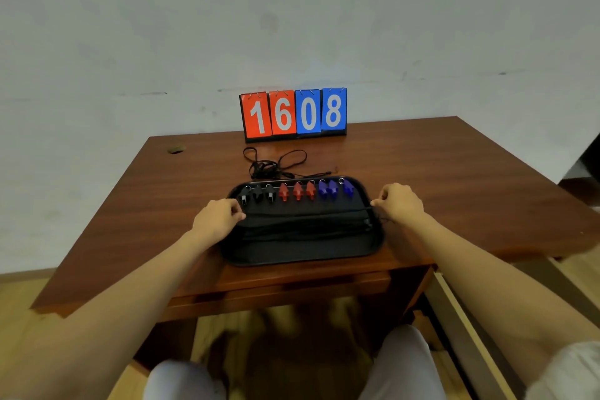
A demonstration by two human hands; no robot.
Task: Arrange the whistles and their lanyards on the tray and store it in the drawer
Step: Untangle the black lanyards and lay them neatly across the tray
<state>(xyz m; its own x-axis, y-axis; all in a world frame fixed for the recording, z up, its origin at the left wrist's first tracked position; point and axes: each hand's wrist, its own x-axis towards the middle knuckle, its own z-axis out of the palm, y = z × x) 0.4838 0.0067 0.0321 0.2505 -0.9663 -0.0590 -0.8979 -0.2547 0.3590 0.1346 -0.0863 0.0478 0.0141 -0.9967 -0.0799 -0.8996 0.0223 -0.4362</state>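
Against a pale, scuffed wall (292, 10) stands a brown wooden bench (422, 172), over a light wood floor (19, 289); on its near middle lies a black tray (302, 253) with rounded corners, long axis left to right, one long side at the bench's front edge; at the back of the bench, against the wall, stands a flip scoreboard (293, 114) with two red cards and two blue cards reading 1608.

Both arms reach in from below; the left hand (216, 217) is over the tray's left end and the right hand (401, 201) over its right end, each with fingers curled and fingertips pinched on one end of a black lanyard (308, 212) pulled straight across the tray, left to right; more black lanyards (302, 232) lie parallel just nearer on the tray, their number too dark to count; a loose tangle of lanyards (272, 166) lies on the bench between tray and scoreboard.

Nine whistles sit in one row along the tray's far side: three black whistles (258, 194) at the left, three red whistles (297, 191) in the middle, three blue whistles (332, 188) at the right; each has its long axis far to near, metal ring at the far end; a small round brown disc (176, 149) sits at the bench's far left.
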